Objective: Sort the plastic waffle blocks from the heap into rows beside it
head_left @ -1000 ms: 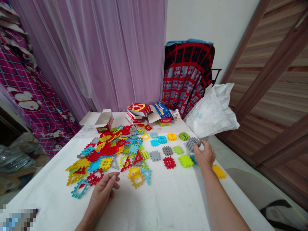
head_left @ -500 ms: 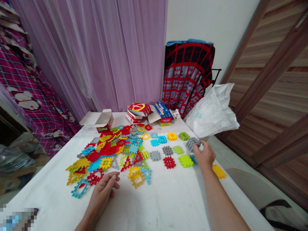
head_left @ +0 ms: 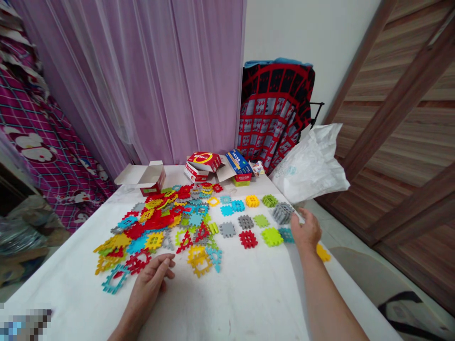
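My right hand is just right of a stack of grey interlocking plastic tiles, thumb and fingers apart and nothing seen between them. A teal tile lies beside its wrist, and the forearm partly covers a yellow tile. My left hand rests on the white table, fingers loosely bent and holding nothing. Near it are a red tile, a teal frame tile and a yellow tile piece. Beyond spreads a mixed heap of tiles.
Sorted tiles stand in rows, among them a red tile and a lime tile. Opened boxes line the back, with another open carton at left. A white plastic bag bulges by the right edge.
My right hand has drawn back slightly to the right from the grey tile stack, letting it go. The left hand stays resting; the view has shifted slightly.
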{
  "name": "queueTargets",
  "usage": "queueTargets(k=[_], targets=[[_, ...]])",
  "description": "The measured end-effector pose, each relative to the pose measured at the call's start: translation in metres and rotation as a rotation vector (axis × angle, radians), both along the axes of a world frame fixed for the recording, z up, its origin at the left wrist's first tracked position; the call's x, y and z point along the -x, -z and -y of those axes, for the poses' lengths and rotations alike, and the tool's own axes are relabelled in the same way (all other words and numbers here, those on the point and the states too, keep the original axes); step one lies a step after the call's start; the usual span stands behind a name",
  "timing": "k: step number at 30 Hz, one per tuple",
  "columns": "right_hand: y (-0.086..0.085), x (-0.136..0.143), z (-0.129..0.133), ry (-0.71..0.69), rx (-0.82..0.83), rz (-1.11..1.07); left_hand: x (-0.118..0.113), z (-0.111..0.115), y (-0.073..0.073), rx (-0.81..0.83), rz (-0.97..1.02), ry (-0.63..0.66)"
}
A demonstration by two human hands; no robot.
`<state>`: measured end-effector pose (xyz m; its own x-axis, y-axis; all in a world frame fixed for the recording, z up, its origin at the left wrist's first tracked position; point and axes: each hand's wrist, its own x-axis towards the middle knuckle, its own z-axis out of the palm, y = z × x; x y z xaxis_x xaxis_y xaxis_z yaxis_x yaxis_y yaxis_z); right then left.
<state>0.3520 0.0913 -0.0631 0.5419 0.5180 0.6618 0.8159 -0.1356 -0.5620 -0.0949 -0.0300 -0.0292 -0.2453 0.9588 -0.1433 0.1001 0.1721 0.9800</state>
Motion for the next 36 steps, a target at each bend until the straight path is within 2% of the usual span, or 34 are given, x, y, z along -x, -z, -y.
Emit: queueTargets(k=[6, 19, 36], targets=[[-0.001, 0.007, 0.003, 0.003, 0.066, 0.029, 0.003, 0.000, 0.004, -0.027, -0.014, 0.021], [-0.011, 0.018, 0.004, 0.044, 0.255, 0.024, 0.002, 0.000, 0.002, -0.012, 0.000, 0.014], [-0.012, 0.018, 0.003, 0.012, 0.254, -0.020, 0.001, 0.000, 0.000, 0.001, -0.017, 0.008]])
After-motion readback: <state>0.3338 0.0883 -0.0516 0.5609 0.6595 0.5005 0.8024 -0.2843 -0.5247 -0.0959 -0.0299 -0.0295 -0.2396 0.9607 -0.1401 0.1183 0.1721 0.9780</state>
